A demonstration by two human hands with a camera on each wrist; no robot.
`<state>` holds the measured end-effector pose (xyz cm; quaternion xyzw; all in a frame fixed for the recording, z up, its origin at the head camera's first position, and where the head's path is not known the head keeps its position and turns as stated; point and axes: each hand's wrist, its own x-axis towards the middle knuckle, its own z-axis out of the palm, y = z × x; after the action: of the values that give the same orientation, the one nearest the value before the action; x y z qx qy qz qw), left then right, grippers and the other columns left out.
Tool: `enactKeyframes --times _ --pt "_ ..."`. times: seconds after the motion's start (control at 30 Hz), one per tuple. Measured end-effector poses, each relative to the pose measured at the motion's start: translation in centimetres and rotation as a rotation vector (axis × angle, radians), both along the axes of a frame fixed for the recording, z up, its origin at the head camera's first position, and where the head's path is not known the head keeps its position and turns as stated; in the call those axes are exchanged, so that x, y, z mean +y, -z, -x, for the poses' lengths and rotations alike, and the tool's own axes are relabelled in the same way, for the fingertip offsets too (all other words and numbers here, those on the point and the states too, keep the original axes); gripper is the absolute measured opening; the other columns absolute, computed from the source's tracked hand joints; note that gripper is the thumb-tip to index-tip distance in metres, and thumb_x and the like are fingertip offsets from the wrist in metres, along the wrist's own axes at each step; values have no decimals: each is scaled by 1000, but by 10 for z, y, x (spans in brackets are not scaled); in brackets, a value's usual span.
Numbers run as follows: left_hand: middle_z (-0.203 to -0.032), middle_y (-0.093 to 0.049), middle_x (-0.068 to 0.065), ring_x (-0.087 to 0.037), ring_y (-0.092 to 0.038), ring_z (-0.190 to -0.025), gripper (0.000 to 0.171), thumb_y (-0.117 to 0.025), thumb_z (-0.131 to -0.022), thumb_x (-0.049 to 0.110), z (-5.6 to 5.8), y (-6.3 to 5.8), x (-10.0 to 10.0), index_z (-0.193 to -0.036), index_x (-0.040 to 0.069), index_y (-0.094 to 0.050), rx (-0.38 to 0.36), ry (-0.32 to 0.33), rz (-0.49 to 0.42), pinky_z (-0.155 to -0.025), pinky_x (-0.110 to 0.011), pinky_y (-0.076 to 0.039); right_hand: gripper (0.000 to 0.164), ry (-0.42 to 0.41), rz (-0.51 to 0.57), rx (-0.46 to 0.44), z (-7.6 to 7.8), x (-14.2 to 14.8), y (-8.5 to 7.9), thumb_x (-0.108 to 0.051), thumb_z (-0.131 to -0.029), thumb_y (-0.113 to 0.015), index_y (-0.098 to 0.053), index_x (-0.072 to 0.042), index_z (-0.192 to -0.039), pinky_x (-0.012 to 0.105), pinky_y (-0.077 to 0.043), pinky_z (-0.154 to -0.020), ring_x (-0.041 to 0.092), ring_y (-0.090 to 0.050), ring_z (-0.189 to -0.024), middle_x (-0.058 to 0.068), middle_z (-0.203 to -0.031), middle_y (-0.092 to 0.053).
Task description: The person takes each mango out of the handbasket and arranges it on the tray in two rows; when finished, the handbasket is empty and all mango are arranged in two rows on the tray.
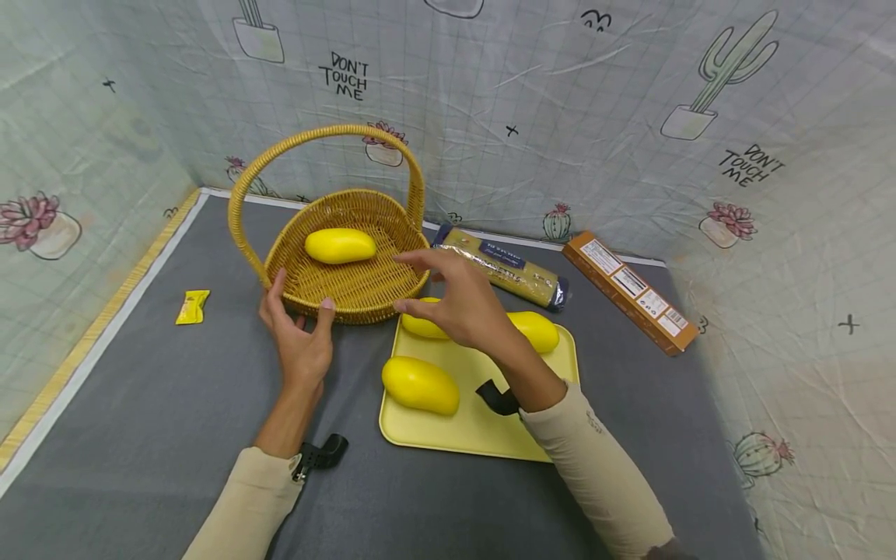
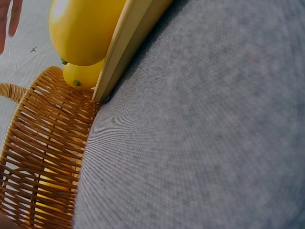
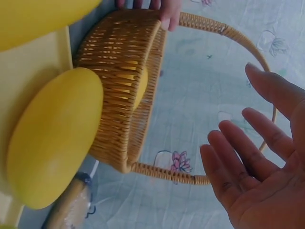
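A wicker basket (image 1: 364, 299) with a tall arched handle holds one yellow mango (image 1: 340, 246). My left hand (image 1: 301, 342) rests at its front left side, thumb and fingers spread against the wicker near the rim. Above the basket's right edge hovers my right hand (image 1: 462, 299), palm facing left, fingers apart with nothing between them. Below it, a pale yellow tray (image 1: 448, 435) bears a mango (image 1: 420, 385) at the front left, another mango (image 3: 55, 138) beside the basket, and a third mango (image 1: 535, 332) partly behind the right wrist.
Behind the tray lies a bag of pasta (image 1: 504, 268), with a long brown box (image 1: 630, 292) to its right. A small yellow wrapped candy (image 1: 192, 307) is left of the basket. Printed cloth walls (image 1: 490, 155) enclose the grey table (image 1: 154, 435).
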<state>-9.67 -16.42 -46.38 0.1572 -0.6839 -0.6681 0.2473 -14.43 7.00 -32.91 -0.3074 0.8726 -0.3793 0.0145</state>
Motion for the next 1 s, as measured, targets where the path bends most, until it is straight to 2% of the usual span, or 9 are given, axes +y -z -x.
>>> enactKeyframes --times 0.13,0.5,0.7,0.8,1.0 --pt "-172 -10 0 -24 -16 -162 80 -71 -101 16 0 -1 0 -167 25 -28 -9 -4 5 -126 -59 -22 58 -5 -5 25 9 -9 -4 -29 -90 -87 -67 -20 -144 37 -55 -102 20 -65 -116 1 -136 -70" --pt "-172 -10 -1 -23 -16 -162 81 -72 -100 14 0 -2 2 -167 25 -29 -11 -5 12 -127 -60 -22 60 -18 -49 52 36 -39 -3 -29 -91 -86 -65 -20 -146 42 -48 -112 22 -60 -135 0 -149 -65" --pt "-172 -10 0 -23 -15 -162 79 -71 -101 15 -1 -3 2 -167 25 -28 -22 -6 12 -127 -59 -22 59 -39 -66 61 51 -56 1 -29 -92 -85 -64 -20 -147 40 -46 -115 22 -58 -139 -1 -151 -63" --pt "-172 -10 -2 -24 -15 -162 78 -69 -101 13 -2 -9 5 -167 25 -28 -33 -6 7 -127 -59 -21 59 -52 -75 69 58 -63 5 -29 -93 -84 -64 -18 -147 40 -44 -118 22 -55 -142 0 -151 -63" --pt "-172 -9 -9 -30 -13 -163 75 -64 -103 8 -11 -33 13 -167 22 -28 -31 7 -20 -127 -61 -19 61 -75 -106 56 68 -78 12 -28 -93 -84 -62 -19 -149 41 -38 -125 21 -49 -149 0 -155 -60"
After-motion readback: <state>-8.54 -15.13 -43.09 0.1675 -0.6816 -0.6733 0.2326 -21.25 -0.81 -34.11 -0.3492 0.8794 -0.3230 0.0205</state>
